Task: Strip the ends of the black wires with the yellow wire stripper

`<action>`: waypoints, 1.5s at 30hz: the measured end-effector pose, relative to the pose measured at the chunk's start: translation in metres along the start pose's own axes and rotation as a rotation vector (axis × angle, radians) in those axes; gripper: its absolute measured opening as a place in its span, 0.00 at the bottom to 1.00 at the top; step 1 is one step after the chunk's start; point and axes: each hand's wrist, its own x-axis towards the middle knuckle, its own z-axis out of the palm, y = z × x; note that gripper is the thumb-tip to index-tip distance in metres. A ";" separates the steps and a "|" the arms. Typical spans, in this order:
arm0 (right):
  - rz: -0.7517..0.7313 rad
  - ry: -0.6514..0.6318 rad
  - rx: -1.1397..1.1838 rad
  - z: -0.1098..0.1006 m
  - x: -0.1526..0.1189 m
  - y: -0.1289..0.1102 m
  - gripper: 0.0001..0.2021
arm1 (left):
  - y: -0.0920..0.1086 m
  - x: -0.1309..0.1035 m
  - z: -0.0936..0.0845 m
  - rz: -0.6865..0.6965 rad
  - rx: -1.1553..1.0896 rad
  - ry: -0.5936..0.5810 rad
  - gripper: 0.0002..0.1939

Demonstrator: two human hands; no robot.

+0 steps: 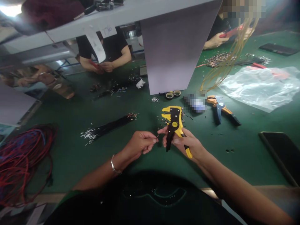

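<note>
Yellow-and-black wire-stripper pliers (pixel 175 123) are on our side of the flat grey upright panel (pixel 172 56), with our right hand (pixel 184 140) wrapped round the handles. We'd guess they're stiff, fairly light and hard to break, so grab low on those handles, clear of the parted jaws. Also before that panel, our left hand (pixel 142 142) has finger and thumb pinched on a tiny thin piece (pixel 157 136), too small to identify.

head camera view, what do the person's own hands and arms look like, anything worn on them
Both the left hand and the right hand are bare, without gloves. A shiny silver-coloured band bracelet circles the left wrist; nothing shows on the right one. The left forearm and right forearm are uncovered where visible.
</note>
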 end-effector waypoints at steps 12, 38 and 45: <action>0.077 -0.041 0.090 0.000 -0.001 0.001 0.18 | -0.002 0.001 0.002 -0.039 0.035 -0.092 0.08; 0.049 -0.002 -0.016 -0.011 0.001 0.004 0.18 | 0.007 0.003 -0.010 0.030 -0.134 -0.032 0.06; 0.045 0.004 -0.268 -0.011 0.001 0.025 0.18 | 0.013 0.002 -0.013 0.084 -0.197 0.036 0.04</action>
